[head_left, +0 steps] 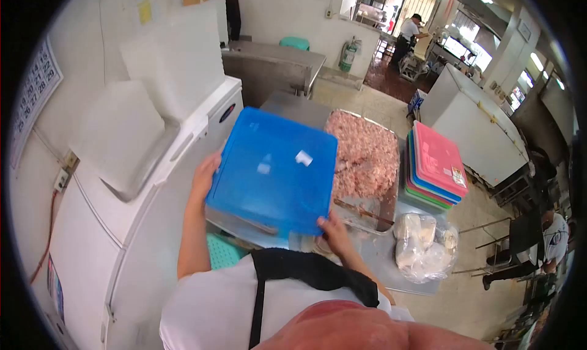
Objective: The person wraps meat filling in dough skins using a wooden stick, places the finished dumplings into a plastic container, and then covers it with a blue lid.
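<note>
White enamel, smooth and boxy, covers the chest freezer [153, 185] at far left, its lids raised. Next, the left hand [206, 174] curls its fingers round the edge of the blue lid [275, 166], a flat, glossy plastic square with rounded corners, tilted in the air above the steel table [287, 108]. The right hand [333, 231] pinches its near corner, fingertips hidden underneath. The lid seems mid-carry, set on nothing yet. Rightward, the meat tray [391, 212] of coarse pink mince lies uncovered, then stacked coloured lids [437, 166] and a crinkled clear bag [422, 246].
</note>
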`<act>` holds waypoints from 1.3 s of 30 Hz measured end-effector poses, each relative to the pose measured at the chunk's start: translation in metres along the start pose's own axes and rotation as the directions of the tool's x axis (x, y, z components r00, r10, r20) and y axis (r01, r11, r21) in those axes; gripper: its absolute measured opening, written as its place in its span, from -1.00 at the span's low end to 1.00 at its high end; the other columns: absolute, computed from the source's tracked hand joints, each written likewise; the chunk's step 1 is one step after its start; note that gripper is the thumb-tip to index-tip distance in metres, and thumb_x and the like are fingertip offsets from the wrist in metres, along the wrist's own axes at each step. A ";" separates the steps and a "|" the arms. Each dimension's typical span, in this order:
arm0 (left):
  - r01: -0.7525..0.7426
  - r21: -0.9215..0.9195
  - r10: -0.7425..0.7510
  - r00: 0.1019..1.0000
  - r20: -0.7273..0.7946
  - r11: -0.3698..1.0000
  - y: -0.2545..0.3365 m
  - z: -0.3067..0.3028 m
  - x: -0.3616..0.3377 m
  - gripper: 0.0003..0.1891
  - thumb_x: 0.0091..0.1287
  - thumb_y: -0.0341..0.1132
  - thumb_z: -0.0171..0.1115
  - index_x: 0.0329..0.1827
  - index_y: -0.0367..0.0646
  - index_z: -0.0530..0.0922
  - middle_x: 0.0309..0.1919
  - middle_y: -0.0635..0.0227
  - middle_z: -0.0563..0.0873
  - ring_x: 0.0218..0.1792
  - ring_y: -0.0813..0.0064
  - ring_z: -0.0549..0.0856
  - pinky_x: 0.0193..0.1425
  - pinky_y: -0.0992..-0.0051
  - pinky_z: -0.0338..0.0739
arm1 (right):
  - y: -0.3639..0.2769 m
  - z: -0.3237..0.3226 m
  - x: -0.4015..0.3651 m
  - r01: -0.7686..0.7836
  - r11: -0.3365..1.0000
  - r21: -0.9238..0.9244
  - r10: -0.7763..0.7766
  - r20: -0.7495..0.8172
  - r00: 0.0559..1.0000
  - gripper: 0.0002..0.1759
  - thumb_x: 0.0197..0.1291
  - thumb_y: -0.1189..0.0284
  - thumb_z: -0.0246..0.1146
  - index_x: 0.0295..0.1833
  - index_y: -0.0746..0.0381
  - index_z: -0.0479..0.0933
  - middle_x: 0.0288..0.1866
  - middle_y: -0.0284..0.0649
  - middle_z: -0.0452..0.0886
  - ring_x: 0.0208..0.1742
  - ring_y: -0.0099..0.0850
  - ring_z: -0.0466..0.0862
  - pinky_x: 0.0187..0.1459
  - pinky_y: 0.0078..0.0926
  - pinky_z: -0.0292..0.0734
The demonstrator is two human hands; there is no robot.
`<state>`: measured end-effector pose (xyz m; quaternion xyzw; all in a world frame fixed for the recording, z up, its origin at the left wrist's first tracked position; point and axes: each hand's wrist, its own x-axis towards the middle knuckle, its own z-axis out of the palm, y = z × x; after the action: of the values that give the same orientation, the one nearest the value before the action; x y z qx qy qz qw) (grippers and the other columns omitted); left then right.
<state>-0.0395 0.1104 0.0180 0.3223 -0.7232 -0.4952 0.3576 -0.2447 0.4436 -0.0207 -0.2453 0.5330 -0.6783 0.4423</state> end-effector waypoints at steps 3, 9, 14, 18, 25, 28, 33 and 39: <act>0.071 0.207 -0.063 0.997 -0.048 0.976 -0.012 -0.040 -0.025 -0.64 0.36 -0.16 0.21 0.10 -0.19 0.63 -0.14 0.28 0.71 -0.13 0.51 0.63 -0.01 0.51 0.49 | 0.034 0.030 -0.004 -0.022 0.974 -0.226 0.045 0.100 0.994 -0.53 0.34 0.25 0.22 0.25 0.25 0.33 -0.16 -0.39 0.51 -0.33 -0.66 0.46 -0.41 -0.69 0.36; -0.063 0.400 0.093 0.994 -0.057 0.914 -0.087 -0.061 0.003 -0.67 0.34 -0.18 0.22 0.02 -0.22 0.65 -0.26 0.15 0.71 -0.22 0.35 0.67 -0.11 0.41 0.52 | 0.046 0.052 0.032 -0.038 0.853 -0.521 0.107 0.102 0.989 -0.64 0.33 0.21 0.24 0.05 0.25 0.43 -0.37 -0.42 0.48 -0.40 -0.68 0.42 -0.43 -0.69 0.30; -0.177 0.539 0.120 0.983 0.139 0.824 -0.104 -0.055 0.068 -0.61 0.39 -0.10 0.10 0.10 -0.19 0.61 -0.08 -0.01 0.67 -0.03 -0.02 0.63 0.10 0.21 0.49 | 0.033 0.064 0.063 -0.062 0.824 -0.563 0.101 0.038 0.994 -0.65 0.29 0.17 0.29 -0.15 0.26 0.47 -0.54 -0.42 0.46 -0.56 -0.65 0.40 -0.55 -0.62 0.28; -0.207 0.537 0.110 0.972 0.207 0.818 -0.113 -0.048 0.089 -0.59 0.42 -0.07 0.04 0.13 -0.16 0.60 -0.07 -0.03 0.66 -0.03 -0.03 0.62 0.09 0.18 0.48 | 0.031 0.072 0.074 -0.085 0.863 -0.497 0.074 -0.042 0.996 -0.73 0.31 0.23 0.27 -0.24 0.22 0.46 -0.62 -0.45 0.37 -0.65 -0.66 0.32 -0.63 -0.63 0.18; -0.155 0.579 0.044 0.979 0.200 0.801 -0.101 -0.040 0.079 -0.63 0.43 -0.08 0.00 0.14 -0.02 0.60 -0.19 0.00 0.66 -0.16 -0.05 0.64 -0.05 0.10 0.49 | 0.039 0.070 0.061 -0.145 0.866 -0.478 0.101 -0.117 0.988 -0.72 0.33 0.26 0.24 -0.36 0.18 0.40 -0.60 -0.43 0.37 -0.60 -0.64 0.35 -0.57 -0.63 0.23; -0.151 0.627 0.061 0.985 0.163 0.764 -0.093 -0.035 0.073 -0.64 0.43 -0.09 0.01 0.14 0.00 0.61 -0.26 0.03 0.64 -0.21 -0.01 0.64 -0.10 0.11 0.50 | 0.043 0.066 0.057 -0.138 0.867 -0.479 0.093 -0.117 0.989 -0.72 0.33 0.25 0.24 -0.35 0.19 0.41 -0.60 -0.41 0.38 -0.59 -0.62 0.35 -0.55 -0.59 0.24; -0.153 0.687 0.101 0.988 0.116 0.710 -0.097 -0.030 0.065 -0.64 0.43 -0.10 0.02 0.18 0.01 0.58 -0.23 0.06 0.61 -0.19 0.04 0.63 -0.13 0.14 0.51 | 0.030 0.069 0.053 -0.136 0.684 -0.717 0.075 -0.117 0.990 -0.63 0.31 0.16 0.23 -0.32 0.27 0.49 -0.58 -0.20 0.49 -0.54 -0.42 0.48 -0.46 -0.41 0.39; -0.156 0.546 0.116 0.987 0.108 0.823 -0.096 -0.030 0.077 -0.59 0.41 -0.11 0.07 0.26 -0.04 0.47 -0.13 0.01 0.60 -0.05 0.00 0.58 0.02 0.14 0.48 | -0.015 0.065 0.077 -0.007 0.224 -0.975 0.058 0.006 0.998 -0.48 0.26 0.00 0.22 -0.43 0.29 0.55 -0.49 0.00 0.55 -0.47 -0.07 0.56 -0.37 -0.15 0.42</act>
<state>-0.0451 0.0039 -0.0505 0.3419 -0.8685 -0.2494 0.2580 -0.2344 0.3450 0.0028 -0.4699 0.8352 -0.1844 0.2183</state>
